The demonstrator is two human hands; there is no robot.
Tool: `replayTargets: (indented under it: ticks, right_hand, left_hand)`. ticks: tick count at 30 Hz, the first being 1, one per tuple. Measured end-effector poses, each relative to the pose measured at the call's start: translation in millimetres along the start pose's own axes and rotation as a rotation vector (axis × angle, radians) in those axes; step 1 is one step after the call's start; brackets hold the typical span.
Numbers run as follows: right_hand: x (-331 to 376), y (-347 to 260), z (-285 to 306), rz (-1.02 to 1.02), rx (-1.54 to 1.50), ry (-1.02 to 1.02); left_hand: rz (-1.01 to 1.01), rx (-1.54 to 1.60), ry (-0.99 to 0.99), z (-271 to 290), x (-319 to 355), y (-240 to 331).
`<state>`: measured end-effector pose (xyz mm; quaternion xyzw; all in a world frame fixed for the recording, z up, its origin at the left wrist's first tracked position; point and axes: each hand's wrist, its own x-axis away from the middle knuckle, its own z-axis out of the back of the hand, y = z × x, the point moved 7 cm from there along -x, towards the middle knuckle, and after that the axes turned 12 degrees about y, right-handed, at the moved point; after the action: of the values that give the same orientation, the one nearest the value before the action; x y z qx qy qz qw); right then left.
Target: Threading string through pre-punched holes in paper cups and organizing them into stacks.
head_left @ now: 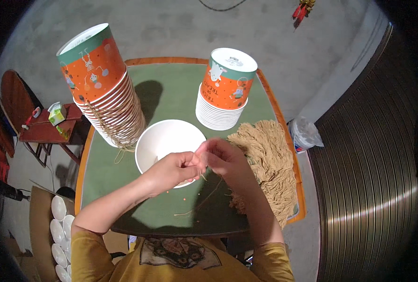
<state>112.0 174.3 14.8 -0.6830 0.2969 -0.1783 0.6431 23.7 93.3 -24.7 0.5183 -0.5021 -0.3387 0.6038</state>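
My left hand [181, 170] and my right hand [227, 162] meet over the near right rim of a white paper bucket [164, 134], which stands with its open mouth up. Both hands are closed in a pinch, fingertips together, on a thin tan cord [190, 213]. A short end of it pokes out below the left fingers, and a longer strand trails onto the green tabletop. What the fingertips do with the cord is partly hidden. Just right of my right hand lies a big heap of tan cords [268, 164].
A tall stack of upturned orange-and-green buckets [94, 70], draped with cords, stands at the back left. A shorter stack [230, 87] is at the back right. An orange edge rims the table [148, 211]. A carton of white buckets [58, 230] sits lower left.
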Motion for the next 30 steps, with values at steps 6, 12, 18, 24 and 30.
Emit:
replayTargets:
  ticks: [6, 12, 18, 24, 30]
  right_hand:
    - [-3.1, 32.9, 26.9, -0.278, 0.013, 0.217]
    - [29.6, 31.9, 38.4, 0.190, 0.417, 0.299]
    - [46.7, 12.5, 16.7, 0.455, 0.745, 0.275]
    - [45.8, 19.3, 17.8, 0.395, 0.557, 0.361]
    - [49.0, 41.8, 13.9, -0.069, 0.147, 0.281]
  left_hand:
    - [-0.056, -0.081, -0.047, 0.6, -0.1, 6.6]
    - [0.005, -0.006, -0.069, 3.4, -4.4, 5.0]
    - [0.014, 0.020, -0.095, 1.7, -5.3, 7.2]
    - [0.020, 0.038, -0.105, -1.5, -5.5, 8.3]
    - [0.027, -0.010, -0.079, -1.8, -6.3, 5.8]
